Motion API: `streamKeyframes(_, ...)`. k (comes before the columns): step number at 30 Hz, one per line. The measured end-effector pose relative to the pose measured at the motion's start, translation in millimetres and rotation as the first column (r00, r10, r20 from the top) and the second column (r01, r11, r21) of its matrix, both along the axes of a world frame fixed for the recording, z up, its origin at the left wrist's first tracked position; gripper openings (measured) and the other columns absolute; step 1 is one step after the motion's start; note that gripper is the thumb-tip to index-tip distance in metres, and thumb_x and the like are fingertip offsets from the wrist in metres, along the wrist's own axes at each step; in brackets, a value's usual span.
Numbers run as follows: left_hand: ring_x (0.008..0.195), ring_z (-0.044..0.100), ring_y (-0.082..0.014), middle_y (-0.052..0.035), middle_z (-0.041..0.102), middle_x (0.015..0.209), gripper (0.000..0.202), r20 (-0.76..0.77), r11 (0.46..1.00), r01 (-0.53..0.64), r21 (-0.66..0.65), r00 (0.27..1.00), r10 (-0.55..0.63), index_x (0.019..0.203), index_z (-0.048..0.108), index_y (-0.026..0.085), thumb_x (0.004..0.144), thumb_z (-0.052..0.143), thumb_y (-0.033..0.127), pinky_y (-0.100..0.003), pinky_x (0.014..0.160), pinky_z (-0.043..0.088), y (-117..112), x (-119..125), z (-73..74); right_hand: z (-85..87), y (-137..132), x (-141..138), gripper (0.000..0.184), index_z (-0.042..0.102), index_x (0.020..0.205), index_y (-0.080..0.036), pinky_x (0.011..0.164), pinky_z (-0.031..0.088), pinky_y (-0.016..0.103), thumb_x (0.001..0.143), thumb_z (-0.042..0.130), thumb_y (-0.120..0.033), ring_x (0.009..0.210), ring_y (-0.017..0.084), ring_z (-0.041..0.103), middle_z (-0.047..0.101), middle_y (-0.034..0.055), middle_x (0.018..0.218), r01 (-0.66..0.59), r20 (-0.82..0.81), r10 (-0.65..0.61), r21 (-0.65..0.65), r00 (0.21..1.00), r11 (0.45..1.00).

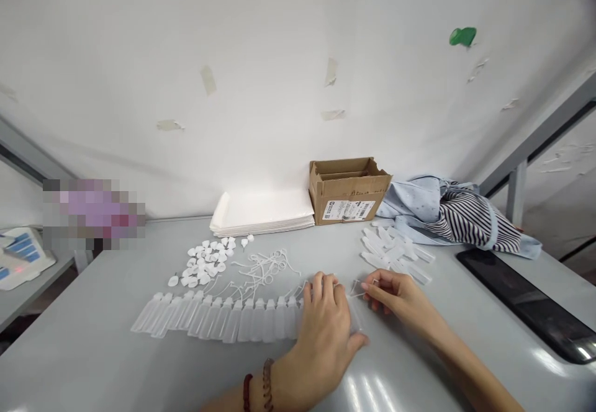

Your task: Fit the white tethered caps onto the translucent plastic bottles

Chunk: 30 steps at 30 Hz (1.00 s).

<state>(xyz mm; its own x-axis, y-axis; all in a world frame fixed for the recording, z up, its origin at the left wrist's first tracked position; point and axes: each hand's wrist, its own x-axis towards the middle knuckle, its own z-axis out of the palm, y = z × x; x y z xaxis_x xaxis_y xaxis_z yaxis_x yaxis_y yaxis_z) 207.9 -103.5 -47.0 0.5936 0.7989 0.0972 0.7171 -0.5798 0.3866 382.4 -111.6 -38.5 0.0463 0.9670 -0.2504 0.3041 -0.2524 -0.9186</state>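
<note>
1. Nearest the camera is your left forearm, with a dark red band [247, 393] and a brown beaded bracelet [267, 384] at the wrist.
2. Your left hand [323, 328] lies palm down over the right end of a row of slim translucent plastic bottles [261, 322], its thumb spread out to the right. You cover what is under the fingers, so I cannot tell whether they grip anything.
3. Your right hand [395, 294], just beside it, pinches a thin white strand [357, 295] between thumb and forefinger; the strand reaches toward your left fingertips.
4. The relation that seems to count: the row runs sideways, leftward from your left hand, while each bottle's long axis points roughly away from you, neck at the far end. The strand lies crosswise to them, about level with the necks. Your left hand is the nearer, on the row itself; your right is just off its end.
5. Beyond your left hand, to its left, you have a tangle of thin white ringed strands [267, 269], then a cluster of small white caps [205, 266].
6. Beyond your right hand is a pile of loose translucent bottles [395, 250]; to its right, a long glossy black slab [521, 300].
7. Past both hands stands an open brown cardboard box [335, 192].
</note>
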Motion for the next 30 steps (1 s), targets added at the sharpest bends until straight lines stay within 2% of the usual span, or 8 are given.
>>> streamKeyframes(8,0.115,0.038,-0.0359,-0.0164,0.049,0.12,0.054,0.014,0.998,0.054,-0.033,0.998,-0.054,0.111,0.053,0.007,0.073,0.073,0.039,-0.053,0.095,0.037,-2,-1,1.6,-3.1,1,-2,0.025,0.059,0.07,-0.017,0.049,0.04,0.025,0.073,0.06,-0.041,0.051,0.012,0.052,0.058,-0.001,0.06,-0.01,0.059,0.008,0.032,0.998,0.999)
streamKeyframes(13,0.114,0.039,-0.0352,-0.0179,0.048,0.123,0.051,-0.003,0.997,0.063,-0.036,0.998,-0.063,0.112,0.053,0.006,0.075,0.071,0.035,-0.052,0.094,0.039,-3,0,5.4,-5.8,-1,4,0.038,0.062,0.084,-0.017,0.05,0.04,0.027,0.08,0.051,-0.053,0.044,0.013,0.049,0.061,-0.0007,0.055,0.03,0.285,-0.048,0.069,0.957,0.997)
streamKeyframes(16,0.115,0.04,-0.0368,-0.0192,0.049,0.122,0.059,-0.011,0.997,0.053,-0.048,0.998,-0.054,0.113,0.053,0.004,0.071,0.075,0.039,-0.053,0.096,0.038,-6,3,8.3,-2.4,-3,8,0.047,0.062,0.086,-0.017,0.05,0.04,0.028,0.085,0.039,-0.059,0.038,0.014,0.049,0.062,-0.0002,0.049,0.078,0.39,-0.083,0.029,0.917,0.997)
streamKeyframes(20,0.117,0.039,-0.0399,-0.0224,0.049,0.124,0.085,-0.011,0.993,0.047,-0.105,0.999,-0.048,0.119,0.05,0.001,0.059,0.078,0.055,-0.057,0.098,0.035,-4,-1,12.9,4.8,-8,11,0.054,0.058,0.082,-0.019,0.051,0.042,0.03,0.089,0.026,-0.061,0.035,0.016,0.05,0.063,0.0001,0.048,0.093,0.463,-0.081,-0.003,0.883,0.996)
streamKeyframes(22,0.117,0.04,-0.0389,-0.0221,0.049,0.126,0.086,0.019,0.992,0.032,-0.122,0.999,-0.03,0.122,0.049,0.003,0.063,0.072,0.061,-0.055,0.097,0.036,8,-13,17.5,10.4,-9,12,0.054,0.056,0.077,-0.02,0.05,0.042,0.029,0.089,0.024,-0.061,0.036,0.016,0.052,0.063,0.0005,0.049,0.069,0.519,-0.048,-0.021,0.854,0.997)
streamKeyframes(23,0.117,0.041,-0.0365,-0.0199,0.05,0.126,0.076,0.035,0.994,-0.001,-0.111,0.999,0.005,0.123,0.049,0.006,0.071,0.067,0.059,-0.052,0.098,0.037,17,-22,20.3,14.0,-10,14,0.054,0.055,0.073,-0.021,0.05,0.041,0.029,0.089,0.024,-0.061,0.037,0.016,0.052,0.063,0.0007,0.049,0.062,0.55,-0.038,-0.025,0.835,0.998)
streamKeyframes(26,0.112,0.047,-0.0279,-0.0135,0.057,0.116,0.036,-0.057,0.994,-0.11,-0.012,0.992,0.109,0.118,0.053,0.011,0.092,0.045,0.034,-0.041,0.094,0.041,57,-56,27.4,25.8,-4,22,0.049,0.054,0.066,-0.022,0.052,0.041,0.029,0.09,0.029,-0.058,0.04,0.016,0.054,0.064,0.0017,0.051,0.038,0.621,-0.046,0.026,0.782,0.999)
streamKeyframes(30,0.108,0.048,-0.028,-0.0143,0.06,0.106,0.024,-0.131,0.999,-0.053,0.01,0.99,0.054,0.101,0.062,0.01,0.086,0.044,0.013,-0.038,0.092,0.04,105,-89,28.6,34.8,15,35,0.025,0.063,0.081,-0.022,0.056,0.041,0.03,0.085,0.047,-0.041,0.053,0.018,0.059,0.07,0.0041,0.066,-0.086,0.705,-0.083,0.2,0.705,0.976)
